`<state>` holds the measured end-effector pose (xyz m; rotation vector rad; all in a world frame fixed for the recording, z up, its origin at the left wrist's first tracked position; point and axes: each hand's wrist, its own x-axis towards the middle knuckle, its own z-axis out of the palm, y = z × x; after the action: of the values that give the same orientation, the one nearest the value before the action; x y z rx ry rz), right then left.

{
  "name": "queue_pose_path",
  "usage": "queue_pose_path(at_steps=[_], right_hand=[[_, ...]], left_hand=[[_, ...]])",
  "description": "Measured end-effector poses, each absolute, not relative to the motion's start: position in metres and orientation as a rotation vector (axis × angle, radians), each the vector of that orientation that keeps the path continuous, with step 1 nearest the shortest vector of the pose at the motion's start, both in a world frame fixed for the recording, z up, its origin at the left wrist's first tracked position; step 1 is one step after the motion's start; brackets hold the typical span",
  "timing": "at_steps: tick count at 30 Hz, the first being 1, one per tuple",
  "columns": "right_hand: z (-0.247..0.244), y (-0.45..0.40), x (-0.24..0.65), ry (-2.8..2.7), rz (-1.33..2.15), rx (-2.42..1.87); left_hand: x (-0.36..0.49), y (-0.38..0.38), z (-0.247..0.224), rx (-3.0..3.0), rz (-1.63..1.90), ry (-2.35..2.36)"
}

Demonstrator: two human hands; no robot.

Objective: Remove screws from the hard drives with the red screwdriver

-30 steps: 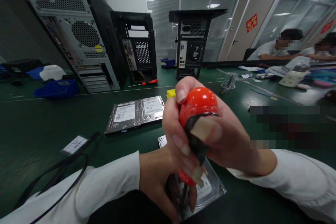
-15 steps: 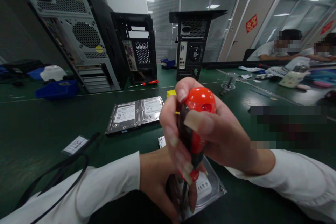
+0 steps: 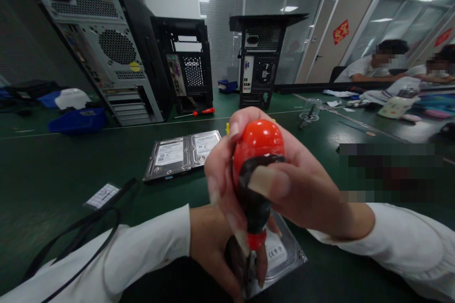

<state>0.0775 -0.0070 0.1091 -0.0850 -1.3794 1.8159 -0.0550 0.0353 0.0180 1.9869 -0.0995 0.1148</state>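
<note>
My right hand (image 3: 298, 184) is closed around the red and black handle of a screwdriver (image 3: 261, 137). The screwdriver stands nearly upright, its thin shaft pointing down at a hard drive (image 3: 293, 248) near the front edge of view. My left hand (image 3: 215, 241) steadies that drive, its thumb and fingers on either side of the shaft. Whether the fingers also touch the shaft, I cannot tell. Both the tip and any screw under it are hidden. Two more hard drives (image 3: 170, 155) lie side by side beyond my left hand.
Computer cases (image 3: 131, 47) stand at the back, with a second screwdriver (image 3: 199, 112) before one. Left are a blue bin (image 3: 78, 120), a small gridded card (image 3: 102, 196) and a black cable (image 3: 85, 220). A clear cup (image 3: 310, 110) stands right. Two people (image 3: 380, 64) sit beyond.
The screwdriver handle has turned in my right hand, showing more of its black side, and its top has shifted slightly left. My left hand and the hard drive have stayed put.
</note>
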Motion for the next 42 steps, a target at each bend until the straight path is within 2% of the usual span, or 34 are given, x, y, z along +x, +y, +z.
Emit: queue_pose_path(at_steps=[5, 10, 15, 24, 28, 33, 38, 42], right_hand=[[0.107, -0.002, 0.080, -1.448, 1.758, -0.089], [0.108, -0.001, 0.083, -1.519, 1.811, -0.038], [0.109, -0.007, 0.079, -1.376, 1.800, -0.090], [0.119, -0.008, 0.080, -1.441, 1.817, -0.197], [0.119, -0.010, 0.081, -1.427, 1.872, -0.161], [0.110, -0.010, 0.082, -1.443, 1.855, -0.076], [0.111, -0.009, 0.081, -1.440, 1.774, -0.147], [0.118, -0.010, 0.080, -1.443, 1.864, -0.230]], left_hand=[[-0.057, 0.039, 0.009, 2.052, 0.184, -0.118], [-0.057, 0.036, 0.022, 2.085, 0.212, -0.099], [-0.056, 0.033, 0.024, 1.915, 0.108, -0.037], [-0.053, 0.039, 0.011, 1.859, 0.048, -0.104], [-0.052, 0.037, 0.018, 1.893, 0.107, -0.203], [-0.052, 0.034, 0.027, 2.010, 0.073, -0.070], [-0.053, 0.037, 0.027, 2.053, 0.104, -0.136], [-0.054, 0.040, 0.030, 2.057, 0.021, -0.130]])
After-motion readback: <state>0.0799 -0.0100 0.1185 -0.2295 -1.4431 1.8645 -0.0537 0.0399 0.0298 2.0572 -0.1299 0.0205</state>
